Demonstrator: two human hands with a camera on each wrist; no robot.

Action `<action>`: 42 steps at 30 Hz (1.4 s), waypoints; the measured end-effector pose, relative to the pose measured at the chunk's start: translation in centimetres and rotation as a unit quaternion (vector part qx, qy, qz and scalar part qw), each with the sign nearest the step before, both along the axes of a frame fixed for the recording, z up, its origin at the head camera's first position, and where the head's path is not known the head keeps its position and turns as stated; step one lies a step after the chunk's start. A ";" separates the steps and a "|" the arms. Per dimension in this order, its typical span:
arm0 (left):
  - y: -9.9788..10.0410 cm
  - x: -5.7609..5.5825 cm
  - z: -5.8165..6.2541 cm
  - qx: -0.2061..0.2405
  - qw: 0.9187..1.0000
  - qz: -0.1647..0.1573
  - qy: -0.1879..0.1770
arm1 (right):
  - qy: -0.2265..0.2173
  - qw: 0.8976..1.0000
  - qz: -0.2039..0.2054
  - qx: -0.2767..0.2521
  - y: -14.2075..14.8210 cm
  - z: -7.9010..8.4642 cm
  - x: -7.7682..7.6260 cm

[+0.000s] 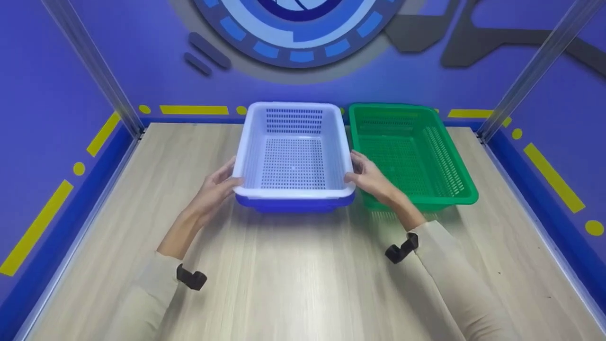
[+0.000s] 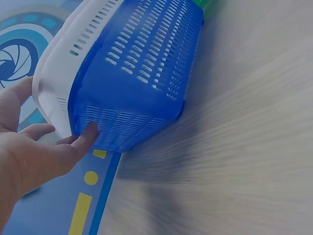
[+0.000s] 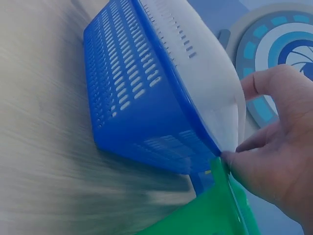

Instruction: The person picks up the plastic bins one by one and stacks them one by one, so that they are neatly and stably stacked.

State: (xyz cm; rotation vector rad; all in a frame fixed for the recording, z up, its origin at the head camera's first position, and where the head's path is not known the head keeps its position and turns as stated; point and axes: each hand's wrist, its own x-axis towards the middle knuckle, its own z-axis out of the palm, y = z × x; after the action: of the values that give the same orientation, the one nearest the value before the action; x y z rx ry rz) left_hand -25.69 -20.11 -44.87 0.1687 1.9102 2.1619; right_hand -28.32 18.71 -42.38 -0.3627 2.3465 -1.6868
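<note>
A white plastic basket (image 1: 293,193) with a slotted floor sits nested inside a blue basket (image 1: 293,204), its rim standing above the blue one. My left hand (image 1: 213,189) holds the white basket's left side near the front corner, thumb over the rim; in the left wrist view its fingers reach down beside the blue basket (image 2: 142,63). On the opposite side, my right hand (image 1: 371,180) grips the white rim with the thumb on top. The right wrist view shows those fingers under the white basket's edge (image 3: 205,78), close to the green basket (image 3: 195,215).
The green basket (image 1: 454,158) stands directly right of the nested pair. All rest on a pale wooden table (image 1: 293,279). Blue panels with metal corner posts (image 1: 92,61) enclose the back and sides.
</note>
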 end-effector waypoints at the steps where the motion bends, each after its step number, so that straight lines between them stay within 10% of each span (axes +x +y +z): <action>1: 0.0 0.0 -0.1 0.002 1.000 0.000 -0.002 | 0.000 1.000 0.001 0.004 -0.1 0.0 0.0; 19: -0.8 0.0 -0.7 0.007 1.000 -0.011 0.001 | -0.013 0.997 0.016 0.077 -0.8 0.6 0.0; 42: -2.9 0.0 -1.1 -0.040 0.999 0.024 -0.007 | -0.071 0.997 0.036 0.003 -2.2 -0.6 -0.3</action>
State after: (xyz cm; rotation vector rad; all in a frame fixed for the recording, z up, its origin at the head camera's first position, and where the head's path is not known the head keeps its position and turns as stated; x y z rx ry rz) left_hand -25.66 -22.98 -45.93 0.0921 2.0093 2.1052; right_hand -28.62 16.51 -42.95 -0.3103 2.2089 -1.6176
